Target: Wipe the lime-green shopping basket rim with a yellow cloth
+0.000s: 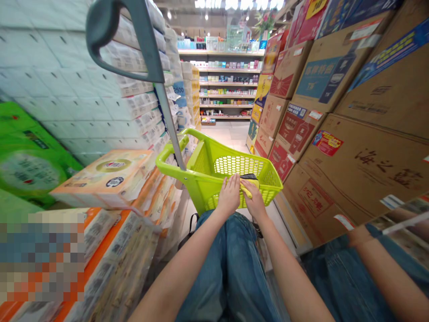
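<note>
The left hand (229, 195) and right hand (254, 202) sit close together, closed on the near rim of a lime-green shopping basket (164, 157) around a yellow item (250, 188) with a dark top. Stacked tissue packs (110, 179) rise on the left, cardboard cartons (321, 76) on the right, and store shelves (228, 82) stand far ahead.

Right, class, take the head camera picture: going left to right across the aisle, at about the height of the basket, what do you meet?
Green-wrapped pack, then cream-and-orange paper-goods pack, then lime-green plastic shopping basket, then brown cardboard cartons.
</note>
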{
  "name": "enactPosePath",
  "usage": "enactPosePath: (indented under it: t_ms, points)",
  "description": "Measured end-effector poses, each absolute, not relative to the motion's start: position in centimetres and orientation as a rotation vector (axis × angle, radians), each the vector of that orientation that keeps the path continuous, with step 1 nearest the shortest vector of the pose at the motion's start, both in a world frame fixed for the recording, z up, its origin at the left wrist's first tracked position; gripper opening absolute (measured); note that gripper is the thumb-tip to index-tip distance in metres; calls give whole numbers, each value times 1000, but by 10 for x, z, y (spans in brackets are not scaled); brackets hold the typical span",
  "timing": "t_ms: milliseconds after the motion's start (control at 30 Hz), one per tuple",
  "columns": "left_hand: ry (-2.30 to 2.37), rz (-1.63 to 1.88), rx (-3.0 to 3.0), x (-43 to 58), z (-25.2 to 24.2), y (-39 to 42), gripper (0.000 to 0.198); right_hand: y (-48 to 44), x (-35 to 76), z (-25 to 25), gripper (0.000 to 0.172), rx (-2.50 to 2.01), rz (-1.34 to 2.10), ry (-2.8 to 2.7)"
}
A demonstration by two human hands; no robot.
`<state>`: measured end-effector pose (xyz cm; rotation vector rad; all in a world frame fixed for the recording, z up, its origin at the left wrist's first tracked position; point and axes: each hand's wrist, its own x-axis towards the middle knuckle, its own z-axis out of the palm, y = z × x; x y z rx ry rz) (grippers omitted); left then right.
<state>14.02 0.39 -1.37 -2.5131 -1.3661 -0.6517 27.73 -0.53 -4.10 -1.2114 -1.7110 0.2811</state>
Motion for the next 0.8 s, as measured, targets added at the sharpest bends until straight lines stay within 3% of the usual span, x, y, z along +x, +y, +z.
enactPosePath:
  t_ms: [367, 800]
  points:
    - [-1228, -661, -2572, 120, -25, 5, 63, -21, 389, -57, 39, -1480, 148, -1506]
    - [-1314, -709, -2547, 93, -25, -7, 63, -74, 352, -65, 41, -1347, 215, -1445]
